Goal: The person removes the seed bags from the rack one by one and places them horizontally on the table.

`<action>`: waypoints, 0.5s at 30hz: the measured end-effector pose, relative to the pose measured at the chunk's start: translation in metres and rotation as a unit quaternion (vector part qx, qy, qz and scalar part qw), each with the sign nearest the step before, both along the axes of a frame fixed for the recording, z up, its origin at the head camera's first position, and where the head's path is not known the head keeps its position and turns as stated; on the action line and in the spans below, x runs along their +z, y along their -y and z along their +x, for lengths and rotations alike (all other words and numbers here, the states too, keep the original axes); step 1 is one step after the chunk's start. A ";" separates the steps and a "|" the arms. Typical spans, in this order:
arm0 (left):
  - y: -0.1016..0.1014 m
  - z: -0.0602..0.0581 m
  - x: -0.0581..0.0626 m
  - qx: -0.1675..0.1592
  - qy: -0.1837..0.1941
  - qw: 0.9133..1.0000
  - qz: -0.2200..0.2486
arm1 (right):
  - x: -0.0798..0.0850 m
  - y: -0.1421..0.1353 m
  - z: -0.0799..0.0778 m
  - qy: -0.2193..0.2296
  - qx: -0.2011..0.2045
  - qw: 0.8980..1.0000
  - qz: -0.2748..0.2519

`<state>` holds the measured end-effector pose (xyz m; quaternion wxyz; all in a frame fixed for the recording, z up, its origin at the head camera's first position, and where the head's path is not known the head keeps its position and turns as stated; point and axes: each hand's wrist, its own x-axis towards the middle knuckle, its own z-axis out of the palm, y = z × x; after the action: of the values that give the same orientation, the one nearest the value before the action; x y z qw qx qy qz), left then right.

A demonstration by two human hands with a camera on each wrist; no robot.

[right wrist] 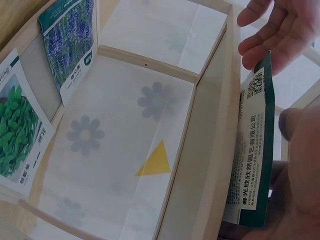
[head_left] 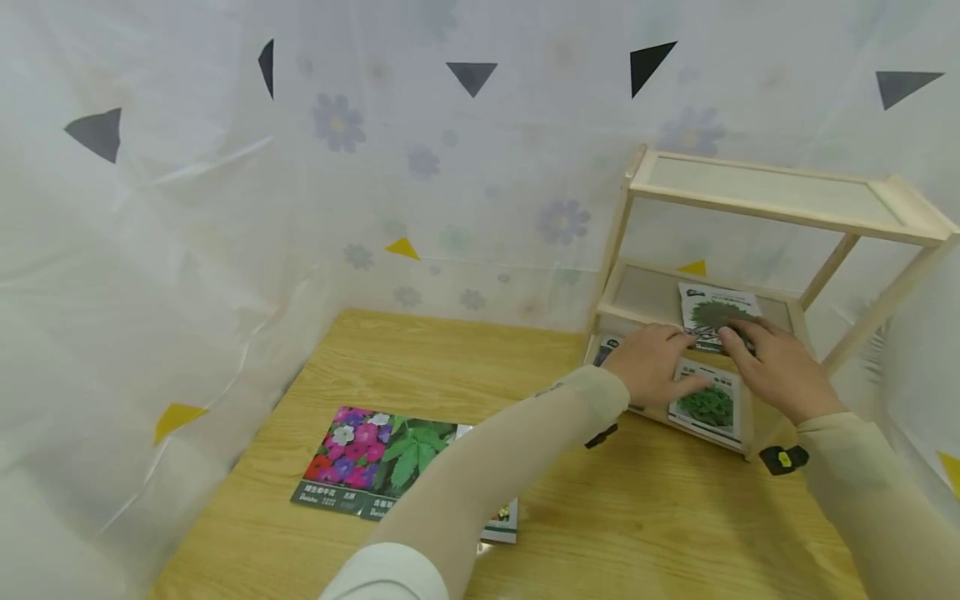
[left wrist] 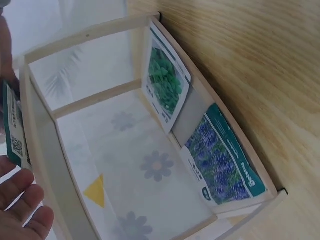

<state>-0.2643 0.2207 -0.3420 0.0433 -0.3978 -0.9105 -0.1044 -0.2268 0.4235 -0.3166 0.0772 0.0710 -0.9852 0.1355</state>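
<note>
A seed packet (head_left: pixel 716 310) with a spiky green plant on its front leans over the upper tier of a small wooden rack (head_left: pixel 795 221). My right hand (head_left: pixel 783 367) grips its right side, with fingers behind the packet's edge in the right wrist view. The fingertips of my left hand (head_left: pixel 652 362) are at its left edge, fingers loosely extended and thumb spread. The printed back of the packet (right wrist: pixel 255 145) shows a QR code. Below the hands, a leafy green packet (head_left: pixel 707 402) and a purple-flower packet (left wrist: pixel 220 160) stand on the lower tier.
On the wooden table (head_left: pixel 420 358), left of the rack, lie a packet with pink and red flowers (head_left: pixel 356 450), a green-leaf packet (head_left: pixel 416 454) and another packet (head_left: pixel 504 527) partly hidden by my left arm. A flower-printed plastic sheet (head_left: pixel 487 192) hangs behind.
</note>
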 end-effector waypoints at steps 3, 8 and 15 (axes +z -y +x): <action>0.001 -0.001 0.001 0.012 0.057 0.997 0.054 | -0.002 0.002 0.000 -0.024 0.004 1.000 0.002; 0.003 -0.003 0.002 0.029 0.106 0.987 0.118 | -0.004 0.005 0.000 -0.044 0.010 0.999 0.003; 0.007 -0.004 0.003 0.063 0.170 0.962 0.205 | -0.003 0.011 0.001 -0.057 0.011 0.998 0.004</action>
<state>-0.2683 0.2141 -0.3388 -0.0253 -0.2987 -0.8868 -0.3518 -0.2260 0.4120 -0.3193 0.1310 0.0896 -0.9789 0.1283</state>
